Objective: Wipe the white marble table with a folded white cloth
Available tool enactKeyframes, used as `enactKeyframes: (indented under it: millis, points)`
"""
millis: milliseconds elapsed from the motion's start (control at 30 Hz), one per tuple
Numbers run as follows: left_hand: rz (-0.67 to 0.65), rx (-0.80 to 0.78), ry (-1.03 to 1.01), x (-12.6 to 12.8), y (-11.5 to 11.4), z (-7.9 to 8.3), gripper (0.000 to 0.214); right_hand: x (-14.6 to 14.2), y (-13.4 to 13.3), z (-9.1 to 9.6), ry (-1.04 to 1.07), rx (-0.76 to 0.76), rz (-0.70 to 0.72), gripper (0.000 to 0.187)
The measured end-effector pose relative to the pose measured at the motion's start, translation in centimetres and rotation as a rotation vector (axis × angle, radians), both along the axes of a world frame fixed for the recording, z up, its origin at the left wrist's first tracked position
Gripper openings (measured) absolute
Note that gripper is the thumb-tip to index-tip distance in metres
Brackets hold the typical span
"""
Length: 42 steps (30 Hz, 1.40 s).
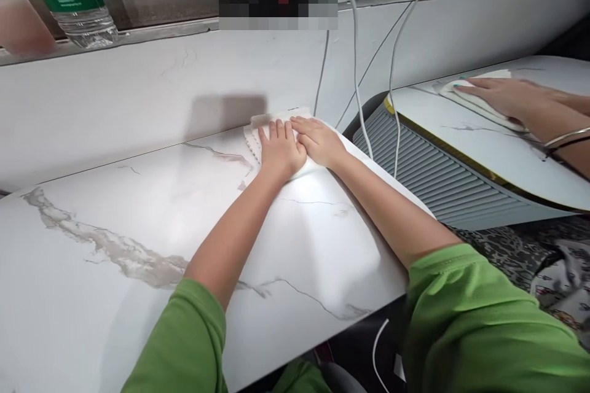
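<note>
My left hand (280,150) lies flat on a white cloth (305,170), its fingers spread and pointing toward the wall. Beside it, my right hand (320,142) rests on the same cloth with its fingers stretched out to the left, close to the left thumb. The cloth has a scalloped left edge and sits near the far corner of a white marble-patterned table (152,202). Both palms press down, and part of the cloth is hidden beneath them.
On the window ledge stands a plastic bottle (74,0) with a green label. White cables (357,67) hang beside the far corner. At right, another person's hand (511,97) presses a white cloth (491,112) on a second marble-patterned table (461,135) with ribbed sides.
</note>
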<state>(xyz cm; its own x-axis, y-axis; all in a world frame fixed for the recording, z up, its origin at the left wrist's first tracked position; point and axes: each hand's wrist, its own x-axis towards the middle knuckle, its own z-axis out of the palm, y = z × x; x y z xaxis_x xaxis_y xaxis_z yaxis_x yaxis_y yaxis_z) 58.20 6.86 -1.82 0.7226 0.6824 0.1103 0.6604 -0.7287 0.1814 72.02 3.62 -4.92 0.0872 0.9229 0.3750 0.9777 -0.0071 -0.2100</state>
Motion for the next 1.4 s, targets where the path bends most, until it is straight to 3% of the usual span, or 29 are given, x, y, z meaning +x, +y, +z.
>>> enactKeyframes:
  millis: [167,300,467,600,767,967,1200,1300,1400]
  points:
    - [-0.006,-0.011,0.038,-3.6,-4.3,0.4,0.06,-4.3,-5.0,0.8,0.002,0.0,0.008,0.053]
    - [-0.115,-0.018,0.082,-7.6,-9.3,1.0,0.061,-8.6,-11.2,1.3,-0.018,0.008,-0.017,0.052]
    - [-0.213,-0.111,0.236,-12.8,-15.6,3.3,0.062,-14.1,-18.9,1.4,-0.039,0.027,-0.015,0.051]
    - [-0.248,-0.242,0.308,-14.8,-17.2,5.0,0.063,-15.9,-20.7,1.4,-0.067,-0.009,-0.014,0.05]
    - [-0.166,-0.31,0.095,-14.9,-14.4,3.5,0.065,-15.8,-17.1,1.6,-0.073,-0.081,0.005,0.052]
    - [-0.012,-0.104,-0.045,-13.4,-7.5,0.8,0.057,-14.7,-8.4,1.6,-0.024,-0.089,0.003,0.053]
    - [-0.001,-0.031,-0.121,-11.5,3.5,0.5,0.05,-13.5,2.6,1.5,-0.029,-0.029,-0.023,0.049]
    - [0.036,0.004,-0.163,-11.0,5.9,0.5,0.045,-12.9,5.6,1.6,-0.014,-0.021,0.0,0.044]
    - [0.053,0.025,-0.186,-10.7,6.6,0.5,0.042,-12.2,7.0,1.5,-0.017,-0.006,0.012,0.041]
